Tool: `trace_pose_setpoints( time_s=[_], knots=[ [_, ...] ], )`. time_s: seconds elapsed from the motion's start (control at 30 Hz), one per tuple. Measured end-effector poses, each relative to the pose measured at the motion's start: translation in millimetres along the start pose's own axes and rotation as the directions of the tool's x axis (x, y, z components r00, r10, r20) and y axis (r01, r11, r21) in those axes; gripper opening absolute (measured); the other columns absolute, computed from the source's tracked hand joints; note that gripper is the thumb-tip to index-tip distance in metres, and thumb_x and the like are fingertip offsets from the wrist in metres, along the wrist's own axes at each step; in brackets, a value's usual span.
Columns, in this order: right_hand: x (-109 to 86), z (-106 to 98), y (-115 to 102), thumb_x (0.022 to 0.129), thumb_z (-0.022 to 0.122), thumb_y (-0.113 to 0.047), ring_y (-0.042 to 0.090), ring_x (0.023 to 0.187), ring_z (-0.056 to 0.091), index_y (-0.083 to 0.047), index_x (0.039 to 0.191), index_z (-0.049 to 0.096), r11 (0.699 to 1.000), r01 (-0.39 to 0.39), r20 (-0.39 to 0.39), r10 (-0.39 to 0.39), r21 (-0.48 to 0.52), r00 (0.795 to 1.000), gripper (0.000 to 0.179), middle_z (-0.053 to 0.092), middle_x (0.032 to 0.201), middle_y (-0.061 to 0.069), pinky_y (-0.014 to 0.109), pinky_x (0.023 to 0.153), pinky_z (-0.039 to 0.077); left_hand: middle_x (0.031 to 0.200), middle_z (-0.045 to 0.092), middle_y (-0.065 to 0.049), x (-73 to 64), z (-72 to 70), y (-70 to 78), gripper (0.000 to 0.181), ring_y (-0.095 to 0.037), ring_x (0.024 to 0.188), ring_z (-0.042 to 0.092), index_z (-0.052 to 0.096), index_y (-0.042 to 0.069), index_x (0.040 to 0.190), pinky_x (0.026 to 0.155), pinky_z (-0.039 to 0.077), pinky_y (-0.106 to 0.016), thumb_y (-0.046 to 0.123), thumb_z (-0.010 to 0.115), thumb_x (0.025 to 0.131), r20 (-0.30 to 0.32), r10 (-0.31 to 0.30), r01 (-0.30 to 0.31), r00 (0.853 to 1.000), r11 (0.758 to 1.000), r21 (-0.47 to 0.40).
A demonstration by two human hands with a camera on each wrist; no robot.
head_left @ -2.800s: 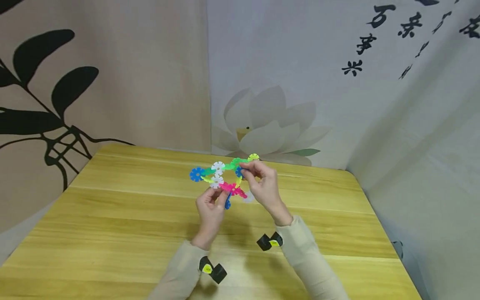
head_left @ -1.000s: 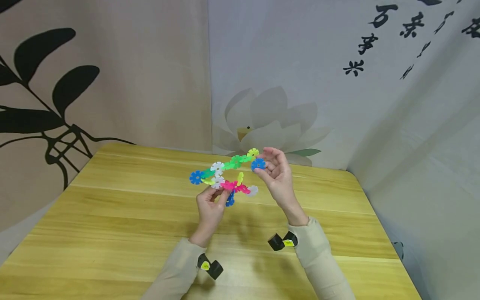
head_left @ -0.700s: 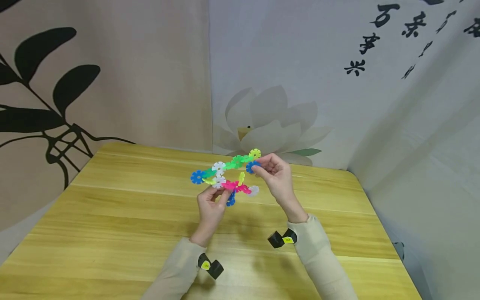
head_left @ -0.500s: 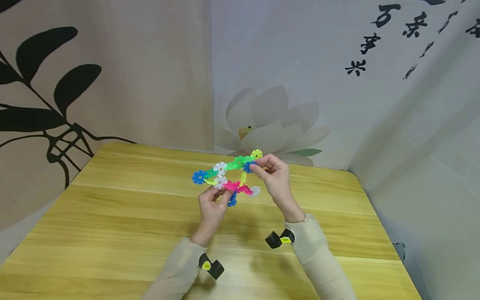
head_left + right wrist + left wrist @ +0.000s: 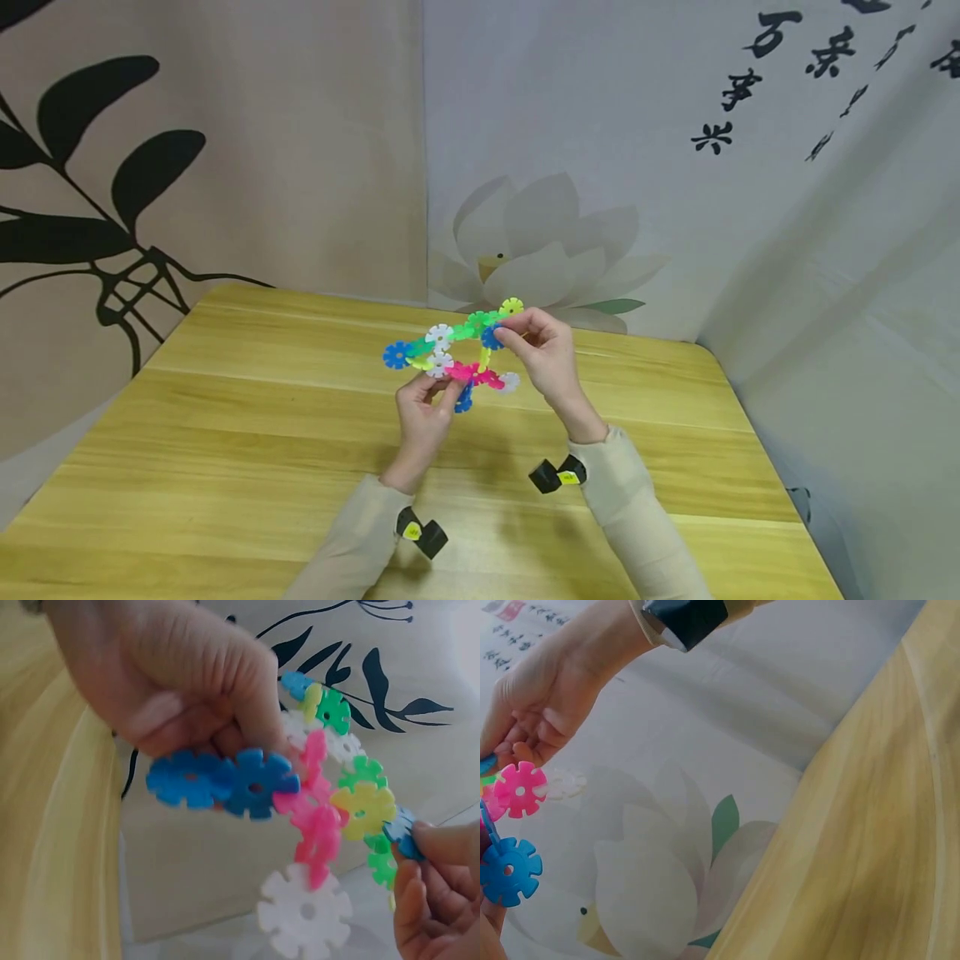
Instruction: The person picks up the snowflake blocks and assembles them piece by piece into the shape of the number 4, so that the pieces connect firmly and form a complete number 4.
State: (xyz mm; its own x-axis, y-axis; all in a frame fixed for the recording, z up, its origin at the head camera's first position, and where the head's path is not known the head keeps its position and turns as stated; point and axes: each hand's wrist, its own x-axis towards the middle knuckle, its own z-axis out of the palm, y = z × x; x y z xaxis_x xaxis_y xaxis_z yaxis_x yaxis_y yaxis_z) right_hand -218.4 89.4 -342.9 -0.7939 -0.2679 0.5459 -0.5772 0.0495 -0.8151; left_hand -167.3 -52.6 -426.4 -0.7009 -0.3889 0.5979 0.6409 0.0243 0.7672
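Observation:
My left hand (image 5: 424, 418) pinches a linked structure of notched plastic snowflake discs near its pink discs (image 5: 472, 373), above the table. Green, white, yellow and blue discs branch from it, with a white disc (image 5: 305, 911) at one tip and a pair of blue discs (image 5: 255, 784) beside the left fingers. Between thumb and fingertips, my right hand (image 5: 546, 358) holds a single blue snowflake disc (image 5: 492, 337). In the right wrist view its edge meets the yellow disc (image 5: 364, 811) on the structure; whether the notches interlock, I cannot tell.
Under both hands lies a wooden table (image 5: 262, 467). Behind it hangs a printed cloth backdrop (image 5: 337, 167) with leaves, a lotus and black characters. Each sleeve cuff carries a small black wrist camera (image 5: 422, 533).
The right hand drew the blue disc away to the right of the yellow disc, then brought it back left against it. The left hand keeps its grip, nearly still.

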Motion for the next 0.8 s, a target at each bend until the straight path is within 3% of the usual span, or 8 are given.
trace_pose_setpoints(
  time_s=[0.13, 0.23, 0.4, 0.57, 0.7, 0.8],
  knots=[
    [2.1, -1.3, -0.7, 0.081, 0.064, 0.012, 0.023, 0.062, 0.06, 0.011, 0.085, 0.063, 0.991, 0.066, 0.068, -0.058, -0.115, 0.996, 0.004, 0.064, 0.075, 0.02, 0.018, 0.053, 0.046, 0.078, 0.061, -0.032, -0.2, 0.6, -1.0, 0.008, 0.003, 0.071, 0.059, 0.062, -0.018, 0.081, 0.068, 0.054, -0.013, -0.021, 0.063, 0.074, -0.007, 0.0, 0.0, 1.0, 1.0, -0.004],
    [2.9, -1.4, -0.2, 0.08, 0.064, 0.013, 0.026, 0.061, 0.059, 0.01, 0.083, 0.062, 0.988, 0.088, 0.098, -0.076, -0.129, 0.992, 0.004, 0.064, 0.074, 0.021, 0.018, 0.054, 0.048, 0.078, 0.061, -0.032, -0.5, 1.4, -1.0, 0.008, 0.002, 0.072, 0.059, 0.063, -0.018, 0.081, 0.068, 0.055, -0.014, -0.022, 0.061, 0.074, -0.024, -0.018, 0.018, 1.0, 1.0, -0.006],
    [2.8, 1.6, 4.0, 0.084, 0.064, 0.007, 0.01, 0.058, 0.059, 0.009, 0.081, 0.06, 0.996, 0.083, 0.092, -0.08, -0.027, 0.993, 0.005, 0.063, 0.071, 0.022, 0.018, 0.054, 0.053, 0.08, 0.062, -0.031, 0.4, 2.7, 1.0, 0.009, 0.0, 0.073, 0.06, 0.063, -0.017, 0.083, 0.068, 0.054, -0.014, -0.02, 0.06, 0.076, -0.073, -0.043, 0.044, 0.996, 0.999, 0.01],
    [0.8, 5.3, 11.9, 0.085, 0.064, 0.005, 0.007, 0.057, 0.059, 0.01, 0.08, 0.059, 0.997, 0.037, 0.045, -0.04, 0.062, 0.998, 0.009, 0.061, 0.073, 0.028, 0.022, 0.054, 0.056, 0.078, 0.061, -0.032, 0.1, 3.8, 4.8, 0.008, 0.0, 0.069, 0.06, 0.062, -0.017, 0.08, 0.064, 0.054, -0.013, -0.022, 0.058, 0.075, -0.088, -0.075, 0.075, 0.993, 0.997, -0.005],
    [-3.4, 4.5, 11.8, 0.082, 0.061, 0.013, 0.008, 0.055, 0.06, 0.011, 0.078, 0.057, 0.994, -0.008, 0.006, 0.007, 0.105, 1.0, 0.006, 0.061, 0.072, 0.027, 0.021, 0.054, 0.056, 0.075, 0.061, -0.03, 0.1, 3.4, 7.1, 0.009, -0.001, 0.068, 0.058, 0.061, -0.015, 0.076, 0.064, 0.053, -0.013, -0.023, 0.058, 0.074, -0.07, -0.039, 0.039, 0.997, 0.999, 0.003],
    [-7.6, 0.9, 11.8, 0.084, 0.061, 0.011, 0.009, 0.057, 0.061, 0.012, 0.081, 0.057, 0.992, 0.013, 0.001, -0.014, 0.122, 1.0, 0.005, 0.064, 0.071, 0.017, 0.022, 0.055, 0.057, 0.072, 0.061, -0.027, 1.2, 3.2, 8.4, 0.009, -0.001, 0.069, 0.058, 0.062, -0.014, 0.074, 0.066, 0.053, -0.013, -0.023, 0.061, 0.072, -0.048, 0.007, -0.006, 0.999, 1.0, 0.026]
  ],
)
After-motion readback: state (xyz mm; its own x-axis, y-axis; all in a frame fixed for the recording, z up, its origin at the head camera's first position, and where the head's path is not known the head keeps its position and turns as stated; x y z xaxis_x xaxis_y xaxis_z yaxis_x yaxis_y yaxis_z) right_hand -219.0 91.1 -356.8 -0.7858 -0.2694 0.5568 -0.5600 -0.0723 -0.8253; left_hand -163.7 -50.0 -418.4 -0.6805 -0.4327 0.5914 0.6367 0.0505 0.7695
